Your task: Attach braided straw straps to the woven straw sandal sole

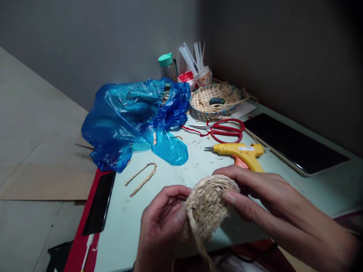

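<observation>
A small round woven piece of pale straw cord (211, 206) is tilted up between my two hands, above the near part of the table. My left hand (163, 221) grips its left edge, the fingers partly hidden behind it. On the upper right, my right hand (261, 192) pinches the rim, thumb on the near face and fingers over the top. A loose end of straw cord (200, 241) trails down from the piece toward the bottom of the view. Just beyond my right hand lies a yellow glue gun (238, 148).
Red-handled scissors (227, 130) lie past the glue gun, before a woven basket (218, 100). A blue plastic bag (127, 117) fills the back left. A bent cord piece (144, 177) and a phone (99, 204) lie left, a black-screened tablet (295, 143) right. A cup (203, 77) holds glue sticks.
</observation>
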### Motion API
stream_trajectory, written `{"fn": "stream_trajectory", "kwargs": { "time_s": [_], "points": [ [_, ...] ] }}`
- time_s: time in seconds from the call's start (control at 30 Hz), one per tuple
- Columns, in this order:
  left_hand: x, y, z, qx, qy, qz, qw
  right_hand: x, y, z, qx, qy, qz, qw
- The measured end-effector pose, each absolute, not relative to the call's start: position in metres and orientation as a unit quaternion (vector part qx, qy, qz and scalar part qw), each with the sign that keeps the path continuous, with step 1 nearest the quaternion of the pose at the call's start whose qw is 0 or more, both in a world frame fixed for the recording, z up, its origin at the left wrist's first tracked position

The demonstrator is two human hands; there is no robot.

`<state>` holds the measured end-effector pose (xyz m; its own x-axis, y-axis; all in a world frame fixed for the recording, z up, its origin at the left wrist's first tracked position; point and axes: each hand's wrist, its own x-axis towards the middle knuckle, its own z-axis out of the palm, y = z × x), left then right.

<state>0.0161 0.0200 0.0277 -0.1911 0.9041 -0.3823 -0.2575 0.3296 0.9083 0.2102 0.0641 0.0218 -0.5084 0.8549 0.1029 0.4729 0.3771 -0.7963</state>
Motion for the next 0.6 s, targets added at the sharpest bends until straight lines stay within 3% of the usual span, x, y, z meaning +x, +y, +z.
{"fn": "stream_trajectory", "kwargs": {
  "time_s": [0.6],
  "points": [
    [0.024, 0.015, 0.029, 0.319, 0.607, 0.506, 0.523, 0.211, 0.050, 0.026, -0.429, -0.767, 0.418, 0.230]
  ]
}}
